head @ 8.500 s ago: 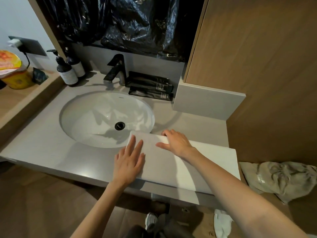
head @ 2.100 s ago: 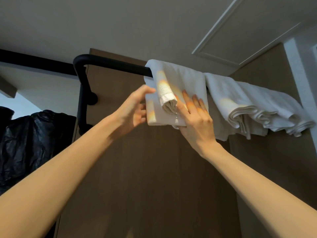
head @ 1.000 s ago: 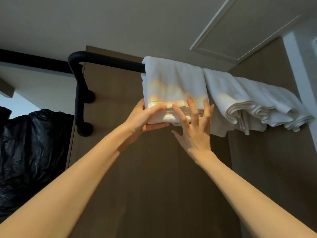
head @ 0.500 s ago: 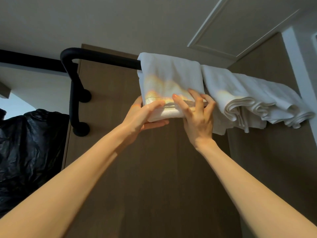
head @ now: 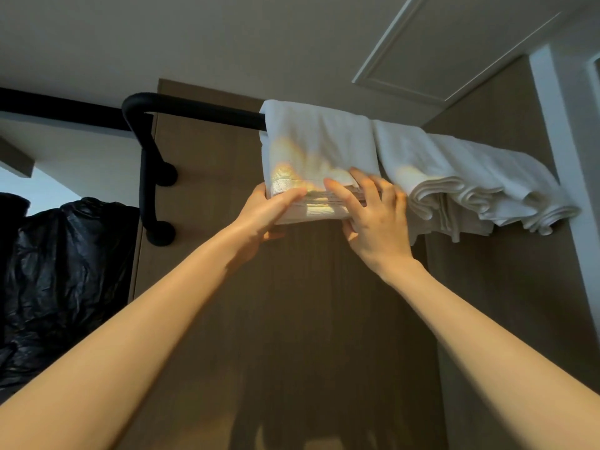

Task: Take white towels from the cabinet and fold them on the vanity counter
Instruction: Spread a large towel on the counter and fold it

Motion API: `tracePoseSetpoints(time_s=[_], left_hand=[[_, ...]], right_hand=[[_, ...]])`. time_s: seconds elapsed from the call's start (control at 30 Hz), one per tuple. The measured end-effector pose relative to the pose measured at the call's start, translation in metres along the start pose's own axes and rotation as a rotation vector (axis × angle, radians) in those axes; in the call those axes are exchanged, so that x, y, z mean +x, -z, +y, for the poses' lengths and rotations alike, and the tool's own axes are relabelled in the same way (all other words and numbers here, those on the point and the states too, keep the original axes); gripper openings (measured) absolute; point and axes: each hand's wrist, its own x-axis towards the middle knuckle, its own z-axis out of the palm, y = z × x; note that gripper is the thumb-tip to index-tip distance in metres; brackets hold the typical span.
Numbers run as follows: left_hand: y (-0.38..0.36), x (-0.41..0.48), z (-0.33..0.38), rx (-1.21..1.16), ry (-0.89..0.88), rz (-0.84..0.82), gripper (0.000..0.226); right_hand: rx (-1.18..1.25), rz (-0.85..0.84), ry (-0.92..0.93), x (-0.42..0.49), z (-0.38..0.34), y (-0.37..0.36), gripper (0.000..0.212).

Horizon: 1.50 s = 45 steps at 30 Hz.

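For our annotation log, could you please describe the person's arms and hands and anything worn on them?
The left forearm and right forearm are bare to the frame's edge; no sleeves show. The left hand and right hand wear no gloves, and no ring, watch or bracelet shows.

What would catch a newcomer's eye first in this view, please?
First, the folded white towel draped over the black rail high at centre, patched with warm light, with the left hand and right hand both gripping its lower edge. Next, the bunched white towels hanging on the rail just to its right, and the crinkled black plastic at the lower left.
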Motion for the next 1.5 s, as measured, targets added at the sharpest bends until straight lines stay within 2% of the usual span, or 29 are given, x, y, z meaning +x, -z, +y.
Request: tracePoseSetpoints(time_s=[0.17,0.37,0.63,0.77,1.07,1.27,1.5], left_hand=[[-0.005,-0.012,0.014,0.065,-0.067,0.099,0.079],[-0.014,-0.033,0.039,0.193,-0.140,0.186,0.065],[-0.019,-0.072,0.063,0.499,-0.265,0.255,0.068],[-0.013,-0.096,0.059,0.705,-0.357,0.228,0.074],[-0.002,-0.192,0.044,1.085,-0.471,0.165,0.052],[0.006,-0.250,0.031,1.132,-0.462,0.052,0.055],[-0.011,-0.319,0.018,1.061,-0.403,-0.003,0.056]], right_hand=[[0.084,-0.062,0.037,0.004,0.006,0.035,0.073],[0.206,-0.130,0.021,0.012,0.007,0.071,0.060],[0.263,-0.176,-0.008,0.010,0.007,0.116,0.061],[0.287,-0.181,-0.040,-0.002,0.005,0.141,0.060],[0.270,-0.302,-0.051,-0.064,-0.023,0.209,0.056],[0.277,-0.447,-0.092,-0.106,-0.055,0.263,0.056],[0.273,-0.561,-0.132,-0.155,-0.069,0.319,0.054]])
